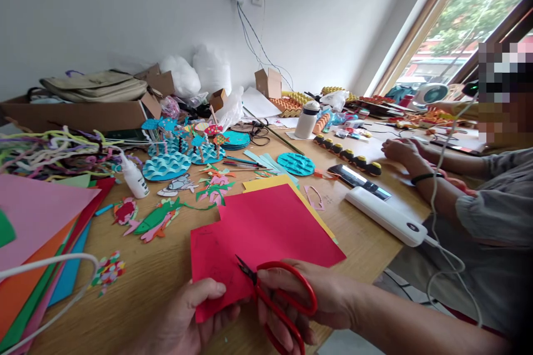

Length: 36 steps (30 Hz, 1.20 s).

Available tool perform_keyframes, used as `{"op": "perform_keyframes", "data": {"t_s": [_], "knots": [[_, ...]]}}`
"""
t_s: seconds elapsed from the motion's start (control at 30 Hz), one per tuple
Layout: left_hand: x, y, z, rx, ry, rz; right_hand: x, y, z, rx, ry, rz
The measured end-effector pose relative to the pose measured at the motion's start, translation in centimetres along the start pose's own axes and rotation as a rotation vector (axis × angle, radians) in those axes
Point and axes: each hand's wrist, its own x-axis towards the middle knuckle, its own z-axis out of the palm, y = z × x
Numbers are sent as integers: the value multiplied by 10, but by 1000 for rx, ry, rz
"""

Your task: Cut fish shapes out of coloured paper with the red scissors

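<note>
A small red paper piece (204, 244) with faint pencil lines is pinched at its lower edge by my left hand (208, 305), thumb on top and fingers beneath. My right hand (300, 294) holds red-handled scissors (285, 299), their dark blades slightly apart and pointing up-left over the paper's right side. Just beyond lies a larger red sheet (275, 216), partly on top of a yellow sheet (268, 182). Green and pink paper fish cutouts (156, 221) rest on the table to the left of the red paper.
Coloured sheets (41, 227) and a white cable lie left, near a glue bottle (134, 177). Blue wavy craft pieces (166, 166) stand farther back. A white power bank (385, 216) and a phone (358, 182) are on the right. Another person's hands (402, 151) are at the right side.
</note>
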Motion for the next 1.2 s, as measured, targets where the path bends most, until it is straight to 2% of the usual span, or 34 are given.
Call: {"op": "perform_keyframes", "data": {"t_s": [0.13,0.43,0.83,1.07,1.2], "knots": [[1,1,0,-6,-35,8,6,4,3,34,12,-20],[-1,1,4,7,-130,30,20,25,11,26,140,-221],[-5,1,6,30,-27,-2,21,29,18,8,229,-251],[-5,0,6,107,-154,60,24,25,15,-11,171,-292],[-3,0,5,159,-203,59,27,25,14,-21,183,-288]]}}
